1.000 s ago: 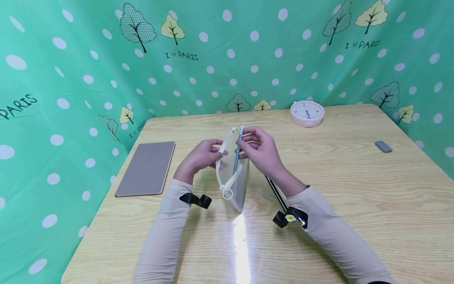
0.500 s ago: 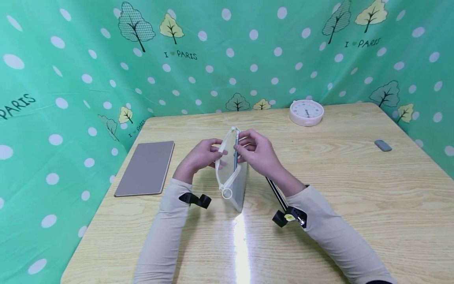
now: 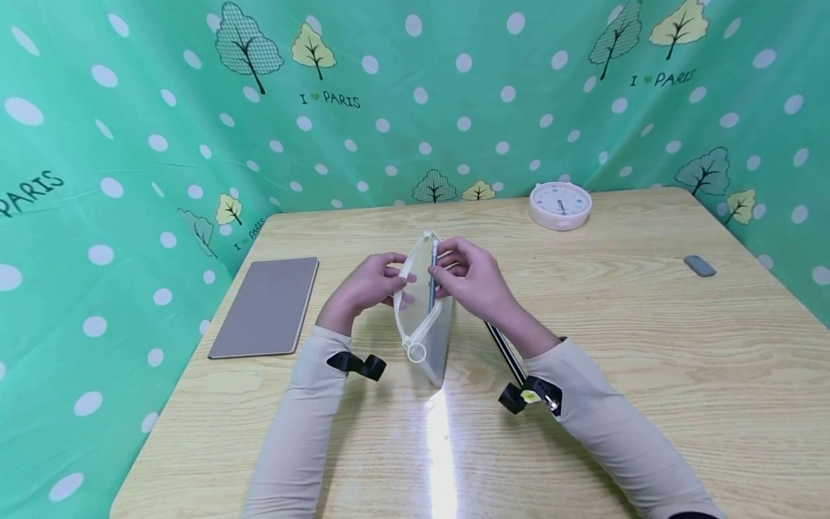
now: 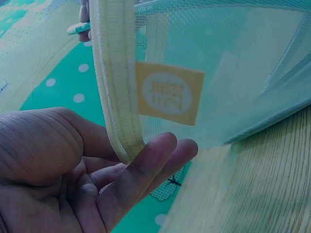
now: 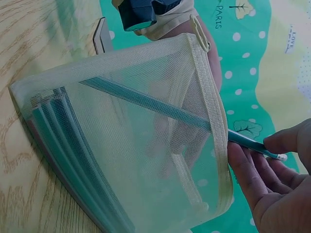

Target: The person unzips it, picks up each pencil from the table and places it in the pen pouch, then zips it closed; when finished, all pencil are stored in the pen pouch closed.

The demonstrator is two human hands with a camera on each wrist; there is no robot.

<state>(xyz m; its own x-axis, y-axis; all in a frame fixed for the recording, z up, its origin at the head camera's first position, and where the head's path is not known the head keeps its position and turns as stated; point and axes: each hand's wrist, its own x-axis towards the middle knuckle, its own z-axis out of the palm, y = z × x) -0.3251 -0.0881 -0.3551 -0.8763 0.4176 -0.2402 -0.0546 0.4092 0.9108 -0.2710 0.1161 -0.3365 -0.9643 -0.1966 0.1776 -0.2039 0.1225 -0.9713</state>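
Note:
A pale mesh zipper pouch (image 3: 439, 349) stands upright in the middle of the table, its zipper mouth spread wide. My left hand (image 3: 371, 285) holds the pouch's left rim between thumb and fingers, beside a yellow label (image 4: 170, 94) in the left wrist view. With thumb and fingers, my right hand (image 3: 476, 277) pinches a blue-green pencil (image 5: 245, 141) near its white eraser end. Most of that pencil slants down inside the pouch, showing through the mesh. Several more pencils (image 5: 73, 141) lie together along the pouch bottom in the right wrist view.
A grey notebook (image 3: 266, 306) lies at the left. At the back right stands a round white clock (image 3: 560, 205), with a small grey block (image 3: 700, 265) farther right. A dark striped bar (image 3: 506, 353) lies partly under my right forearm. A green polka-dot curtain (image 3: 363, 137) hangs behind the table.
My right hand has moved slightly left and down, bringing the pencil lower into the pouch and more upright. The left hand has kept its hold on the rim.

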